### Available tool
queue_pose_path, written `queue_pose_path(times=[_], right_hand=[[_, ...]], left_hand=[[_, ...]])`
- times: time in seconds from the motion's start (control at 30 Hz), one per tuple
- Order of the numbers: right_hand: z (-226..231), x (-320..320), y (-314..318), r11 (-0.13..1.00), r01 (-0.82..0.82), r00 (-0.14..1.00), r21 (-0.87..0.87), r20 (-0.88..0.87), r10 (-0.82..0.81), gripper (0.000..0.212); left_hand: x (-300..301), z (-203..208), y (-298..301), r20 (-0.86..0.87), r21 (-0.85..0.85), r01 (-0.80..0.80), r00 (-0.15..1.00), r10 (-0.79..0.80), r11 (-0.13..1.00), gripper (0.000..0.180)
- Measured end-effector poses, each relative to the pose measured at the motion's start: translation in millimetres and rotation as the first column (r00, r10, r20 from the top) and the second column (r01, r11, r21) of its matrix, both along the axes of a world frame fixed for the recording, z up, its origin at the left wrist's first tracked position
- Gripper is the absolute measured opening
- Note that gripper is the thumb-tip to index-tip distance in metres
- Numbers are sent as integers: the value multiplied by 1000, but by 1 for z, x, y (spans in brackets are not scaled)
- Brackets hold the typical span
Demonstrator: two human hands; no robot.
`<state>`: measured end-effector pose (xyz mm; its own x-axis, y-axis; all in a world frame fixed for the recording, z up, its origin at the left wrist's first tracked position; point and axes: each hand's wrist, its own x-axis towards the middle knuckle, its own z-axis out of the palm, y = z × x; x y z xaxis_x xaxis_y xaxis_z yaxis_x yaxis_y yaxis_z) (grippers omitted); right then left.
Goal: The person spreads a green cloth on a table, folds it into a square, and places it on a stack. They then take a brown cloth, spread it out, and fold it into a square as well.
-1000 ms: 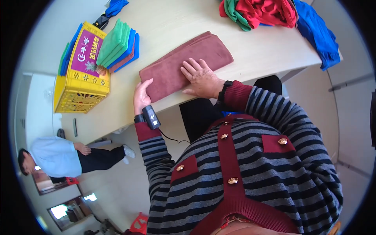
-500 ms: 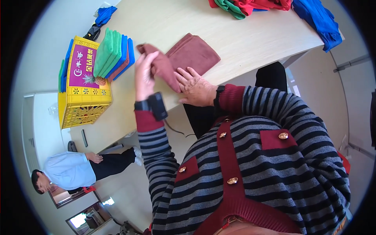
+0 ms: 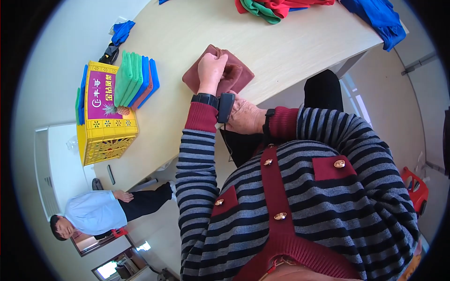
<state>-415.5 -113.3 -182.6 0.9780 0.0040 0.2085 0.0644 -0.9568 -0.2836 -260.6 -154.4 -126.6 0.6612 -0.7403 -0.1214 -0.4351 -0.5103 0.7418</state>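
Observation:
A reddish-brown cloth [image 3: 241, 70] lies folded into a squarish pad near the table's front edge. Its upper layer is bunched up under my left hand [image 3: 212, 70], whose fingers are curled closed on the fabric. My right hand [image 3: 246, 114] rests low at the near corner of the cloth, by the table edge. The black device [image 3: 226, 107] on my left wrist covers most of the right fingers, so their grip is hidden.
On the left, a yellow plastic crate [image 3: 108, 136] has folded green, blue and brown cloths [image 3: 136, 79] beside it. Crumpled red, green cloths [image 3: 290, 7] and blue cloths [image 3: 375, 18] lie at the far right. A person in light blue [image 3: 96, 210] is beyond the table's left end.
My left hand has swung right and forward, laying the lifted brown flap over the folded cloth. My right hand has drawn slightly back and right toward the near edge.

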Motion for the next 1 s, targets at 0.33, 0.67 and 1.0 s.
queue_pose_path(times=[0.33, 0.67, 1.0], right_hand=[[-5, -4, -8, 998, 61, 979, -4, 194, -59, 63], [50, -8, -20, 993, -113, 977, -26, -188, 106, 63], [15, 76, -45, 957, 275, 944, 93, 163, -288, 56]], left_hand=[[23, -29, 103, 569, -202, 40, 818, 84, 979, 27], [18, -59, 114, 618, 113, 195, 754, -223, 974, 60], [-5, -46, 107, 598, 208, 116, 770, -220, 971, 74]])
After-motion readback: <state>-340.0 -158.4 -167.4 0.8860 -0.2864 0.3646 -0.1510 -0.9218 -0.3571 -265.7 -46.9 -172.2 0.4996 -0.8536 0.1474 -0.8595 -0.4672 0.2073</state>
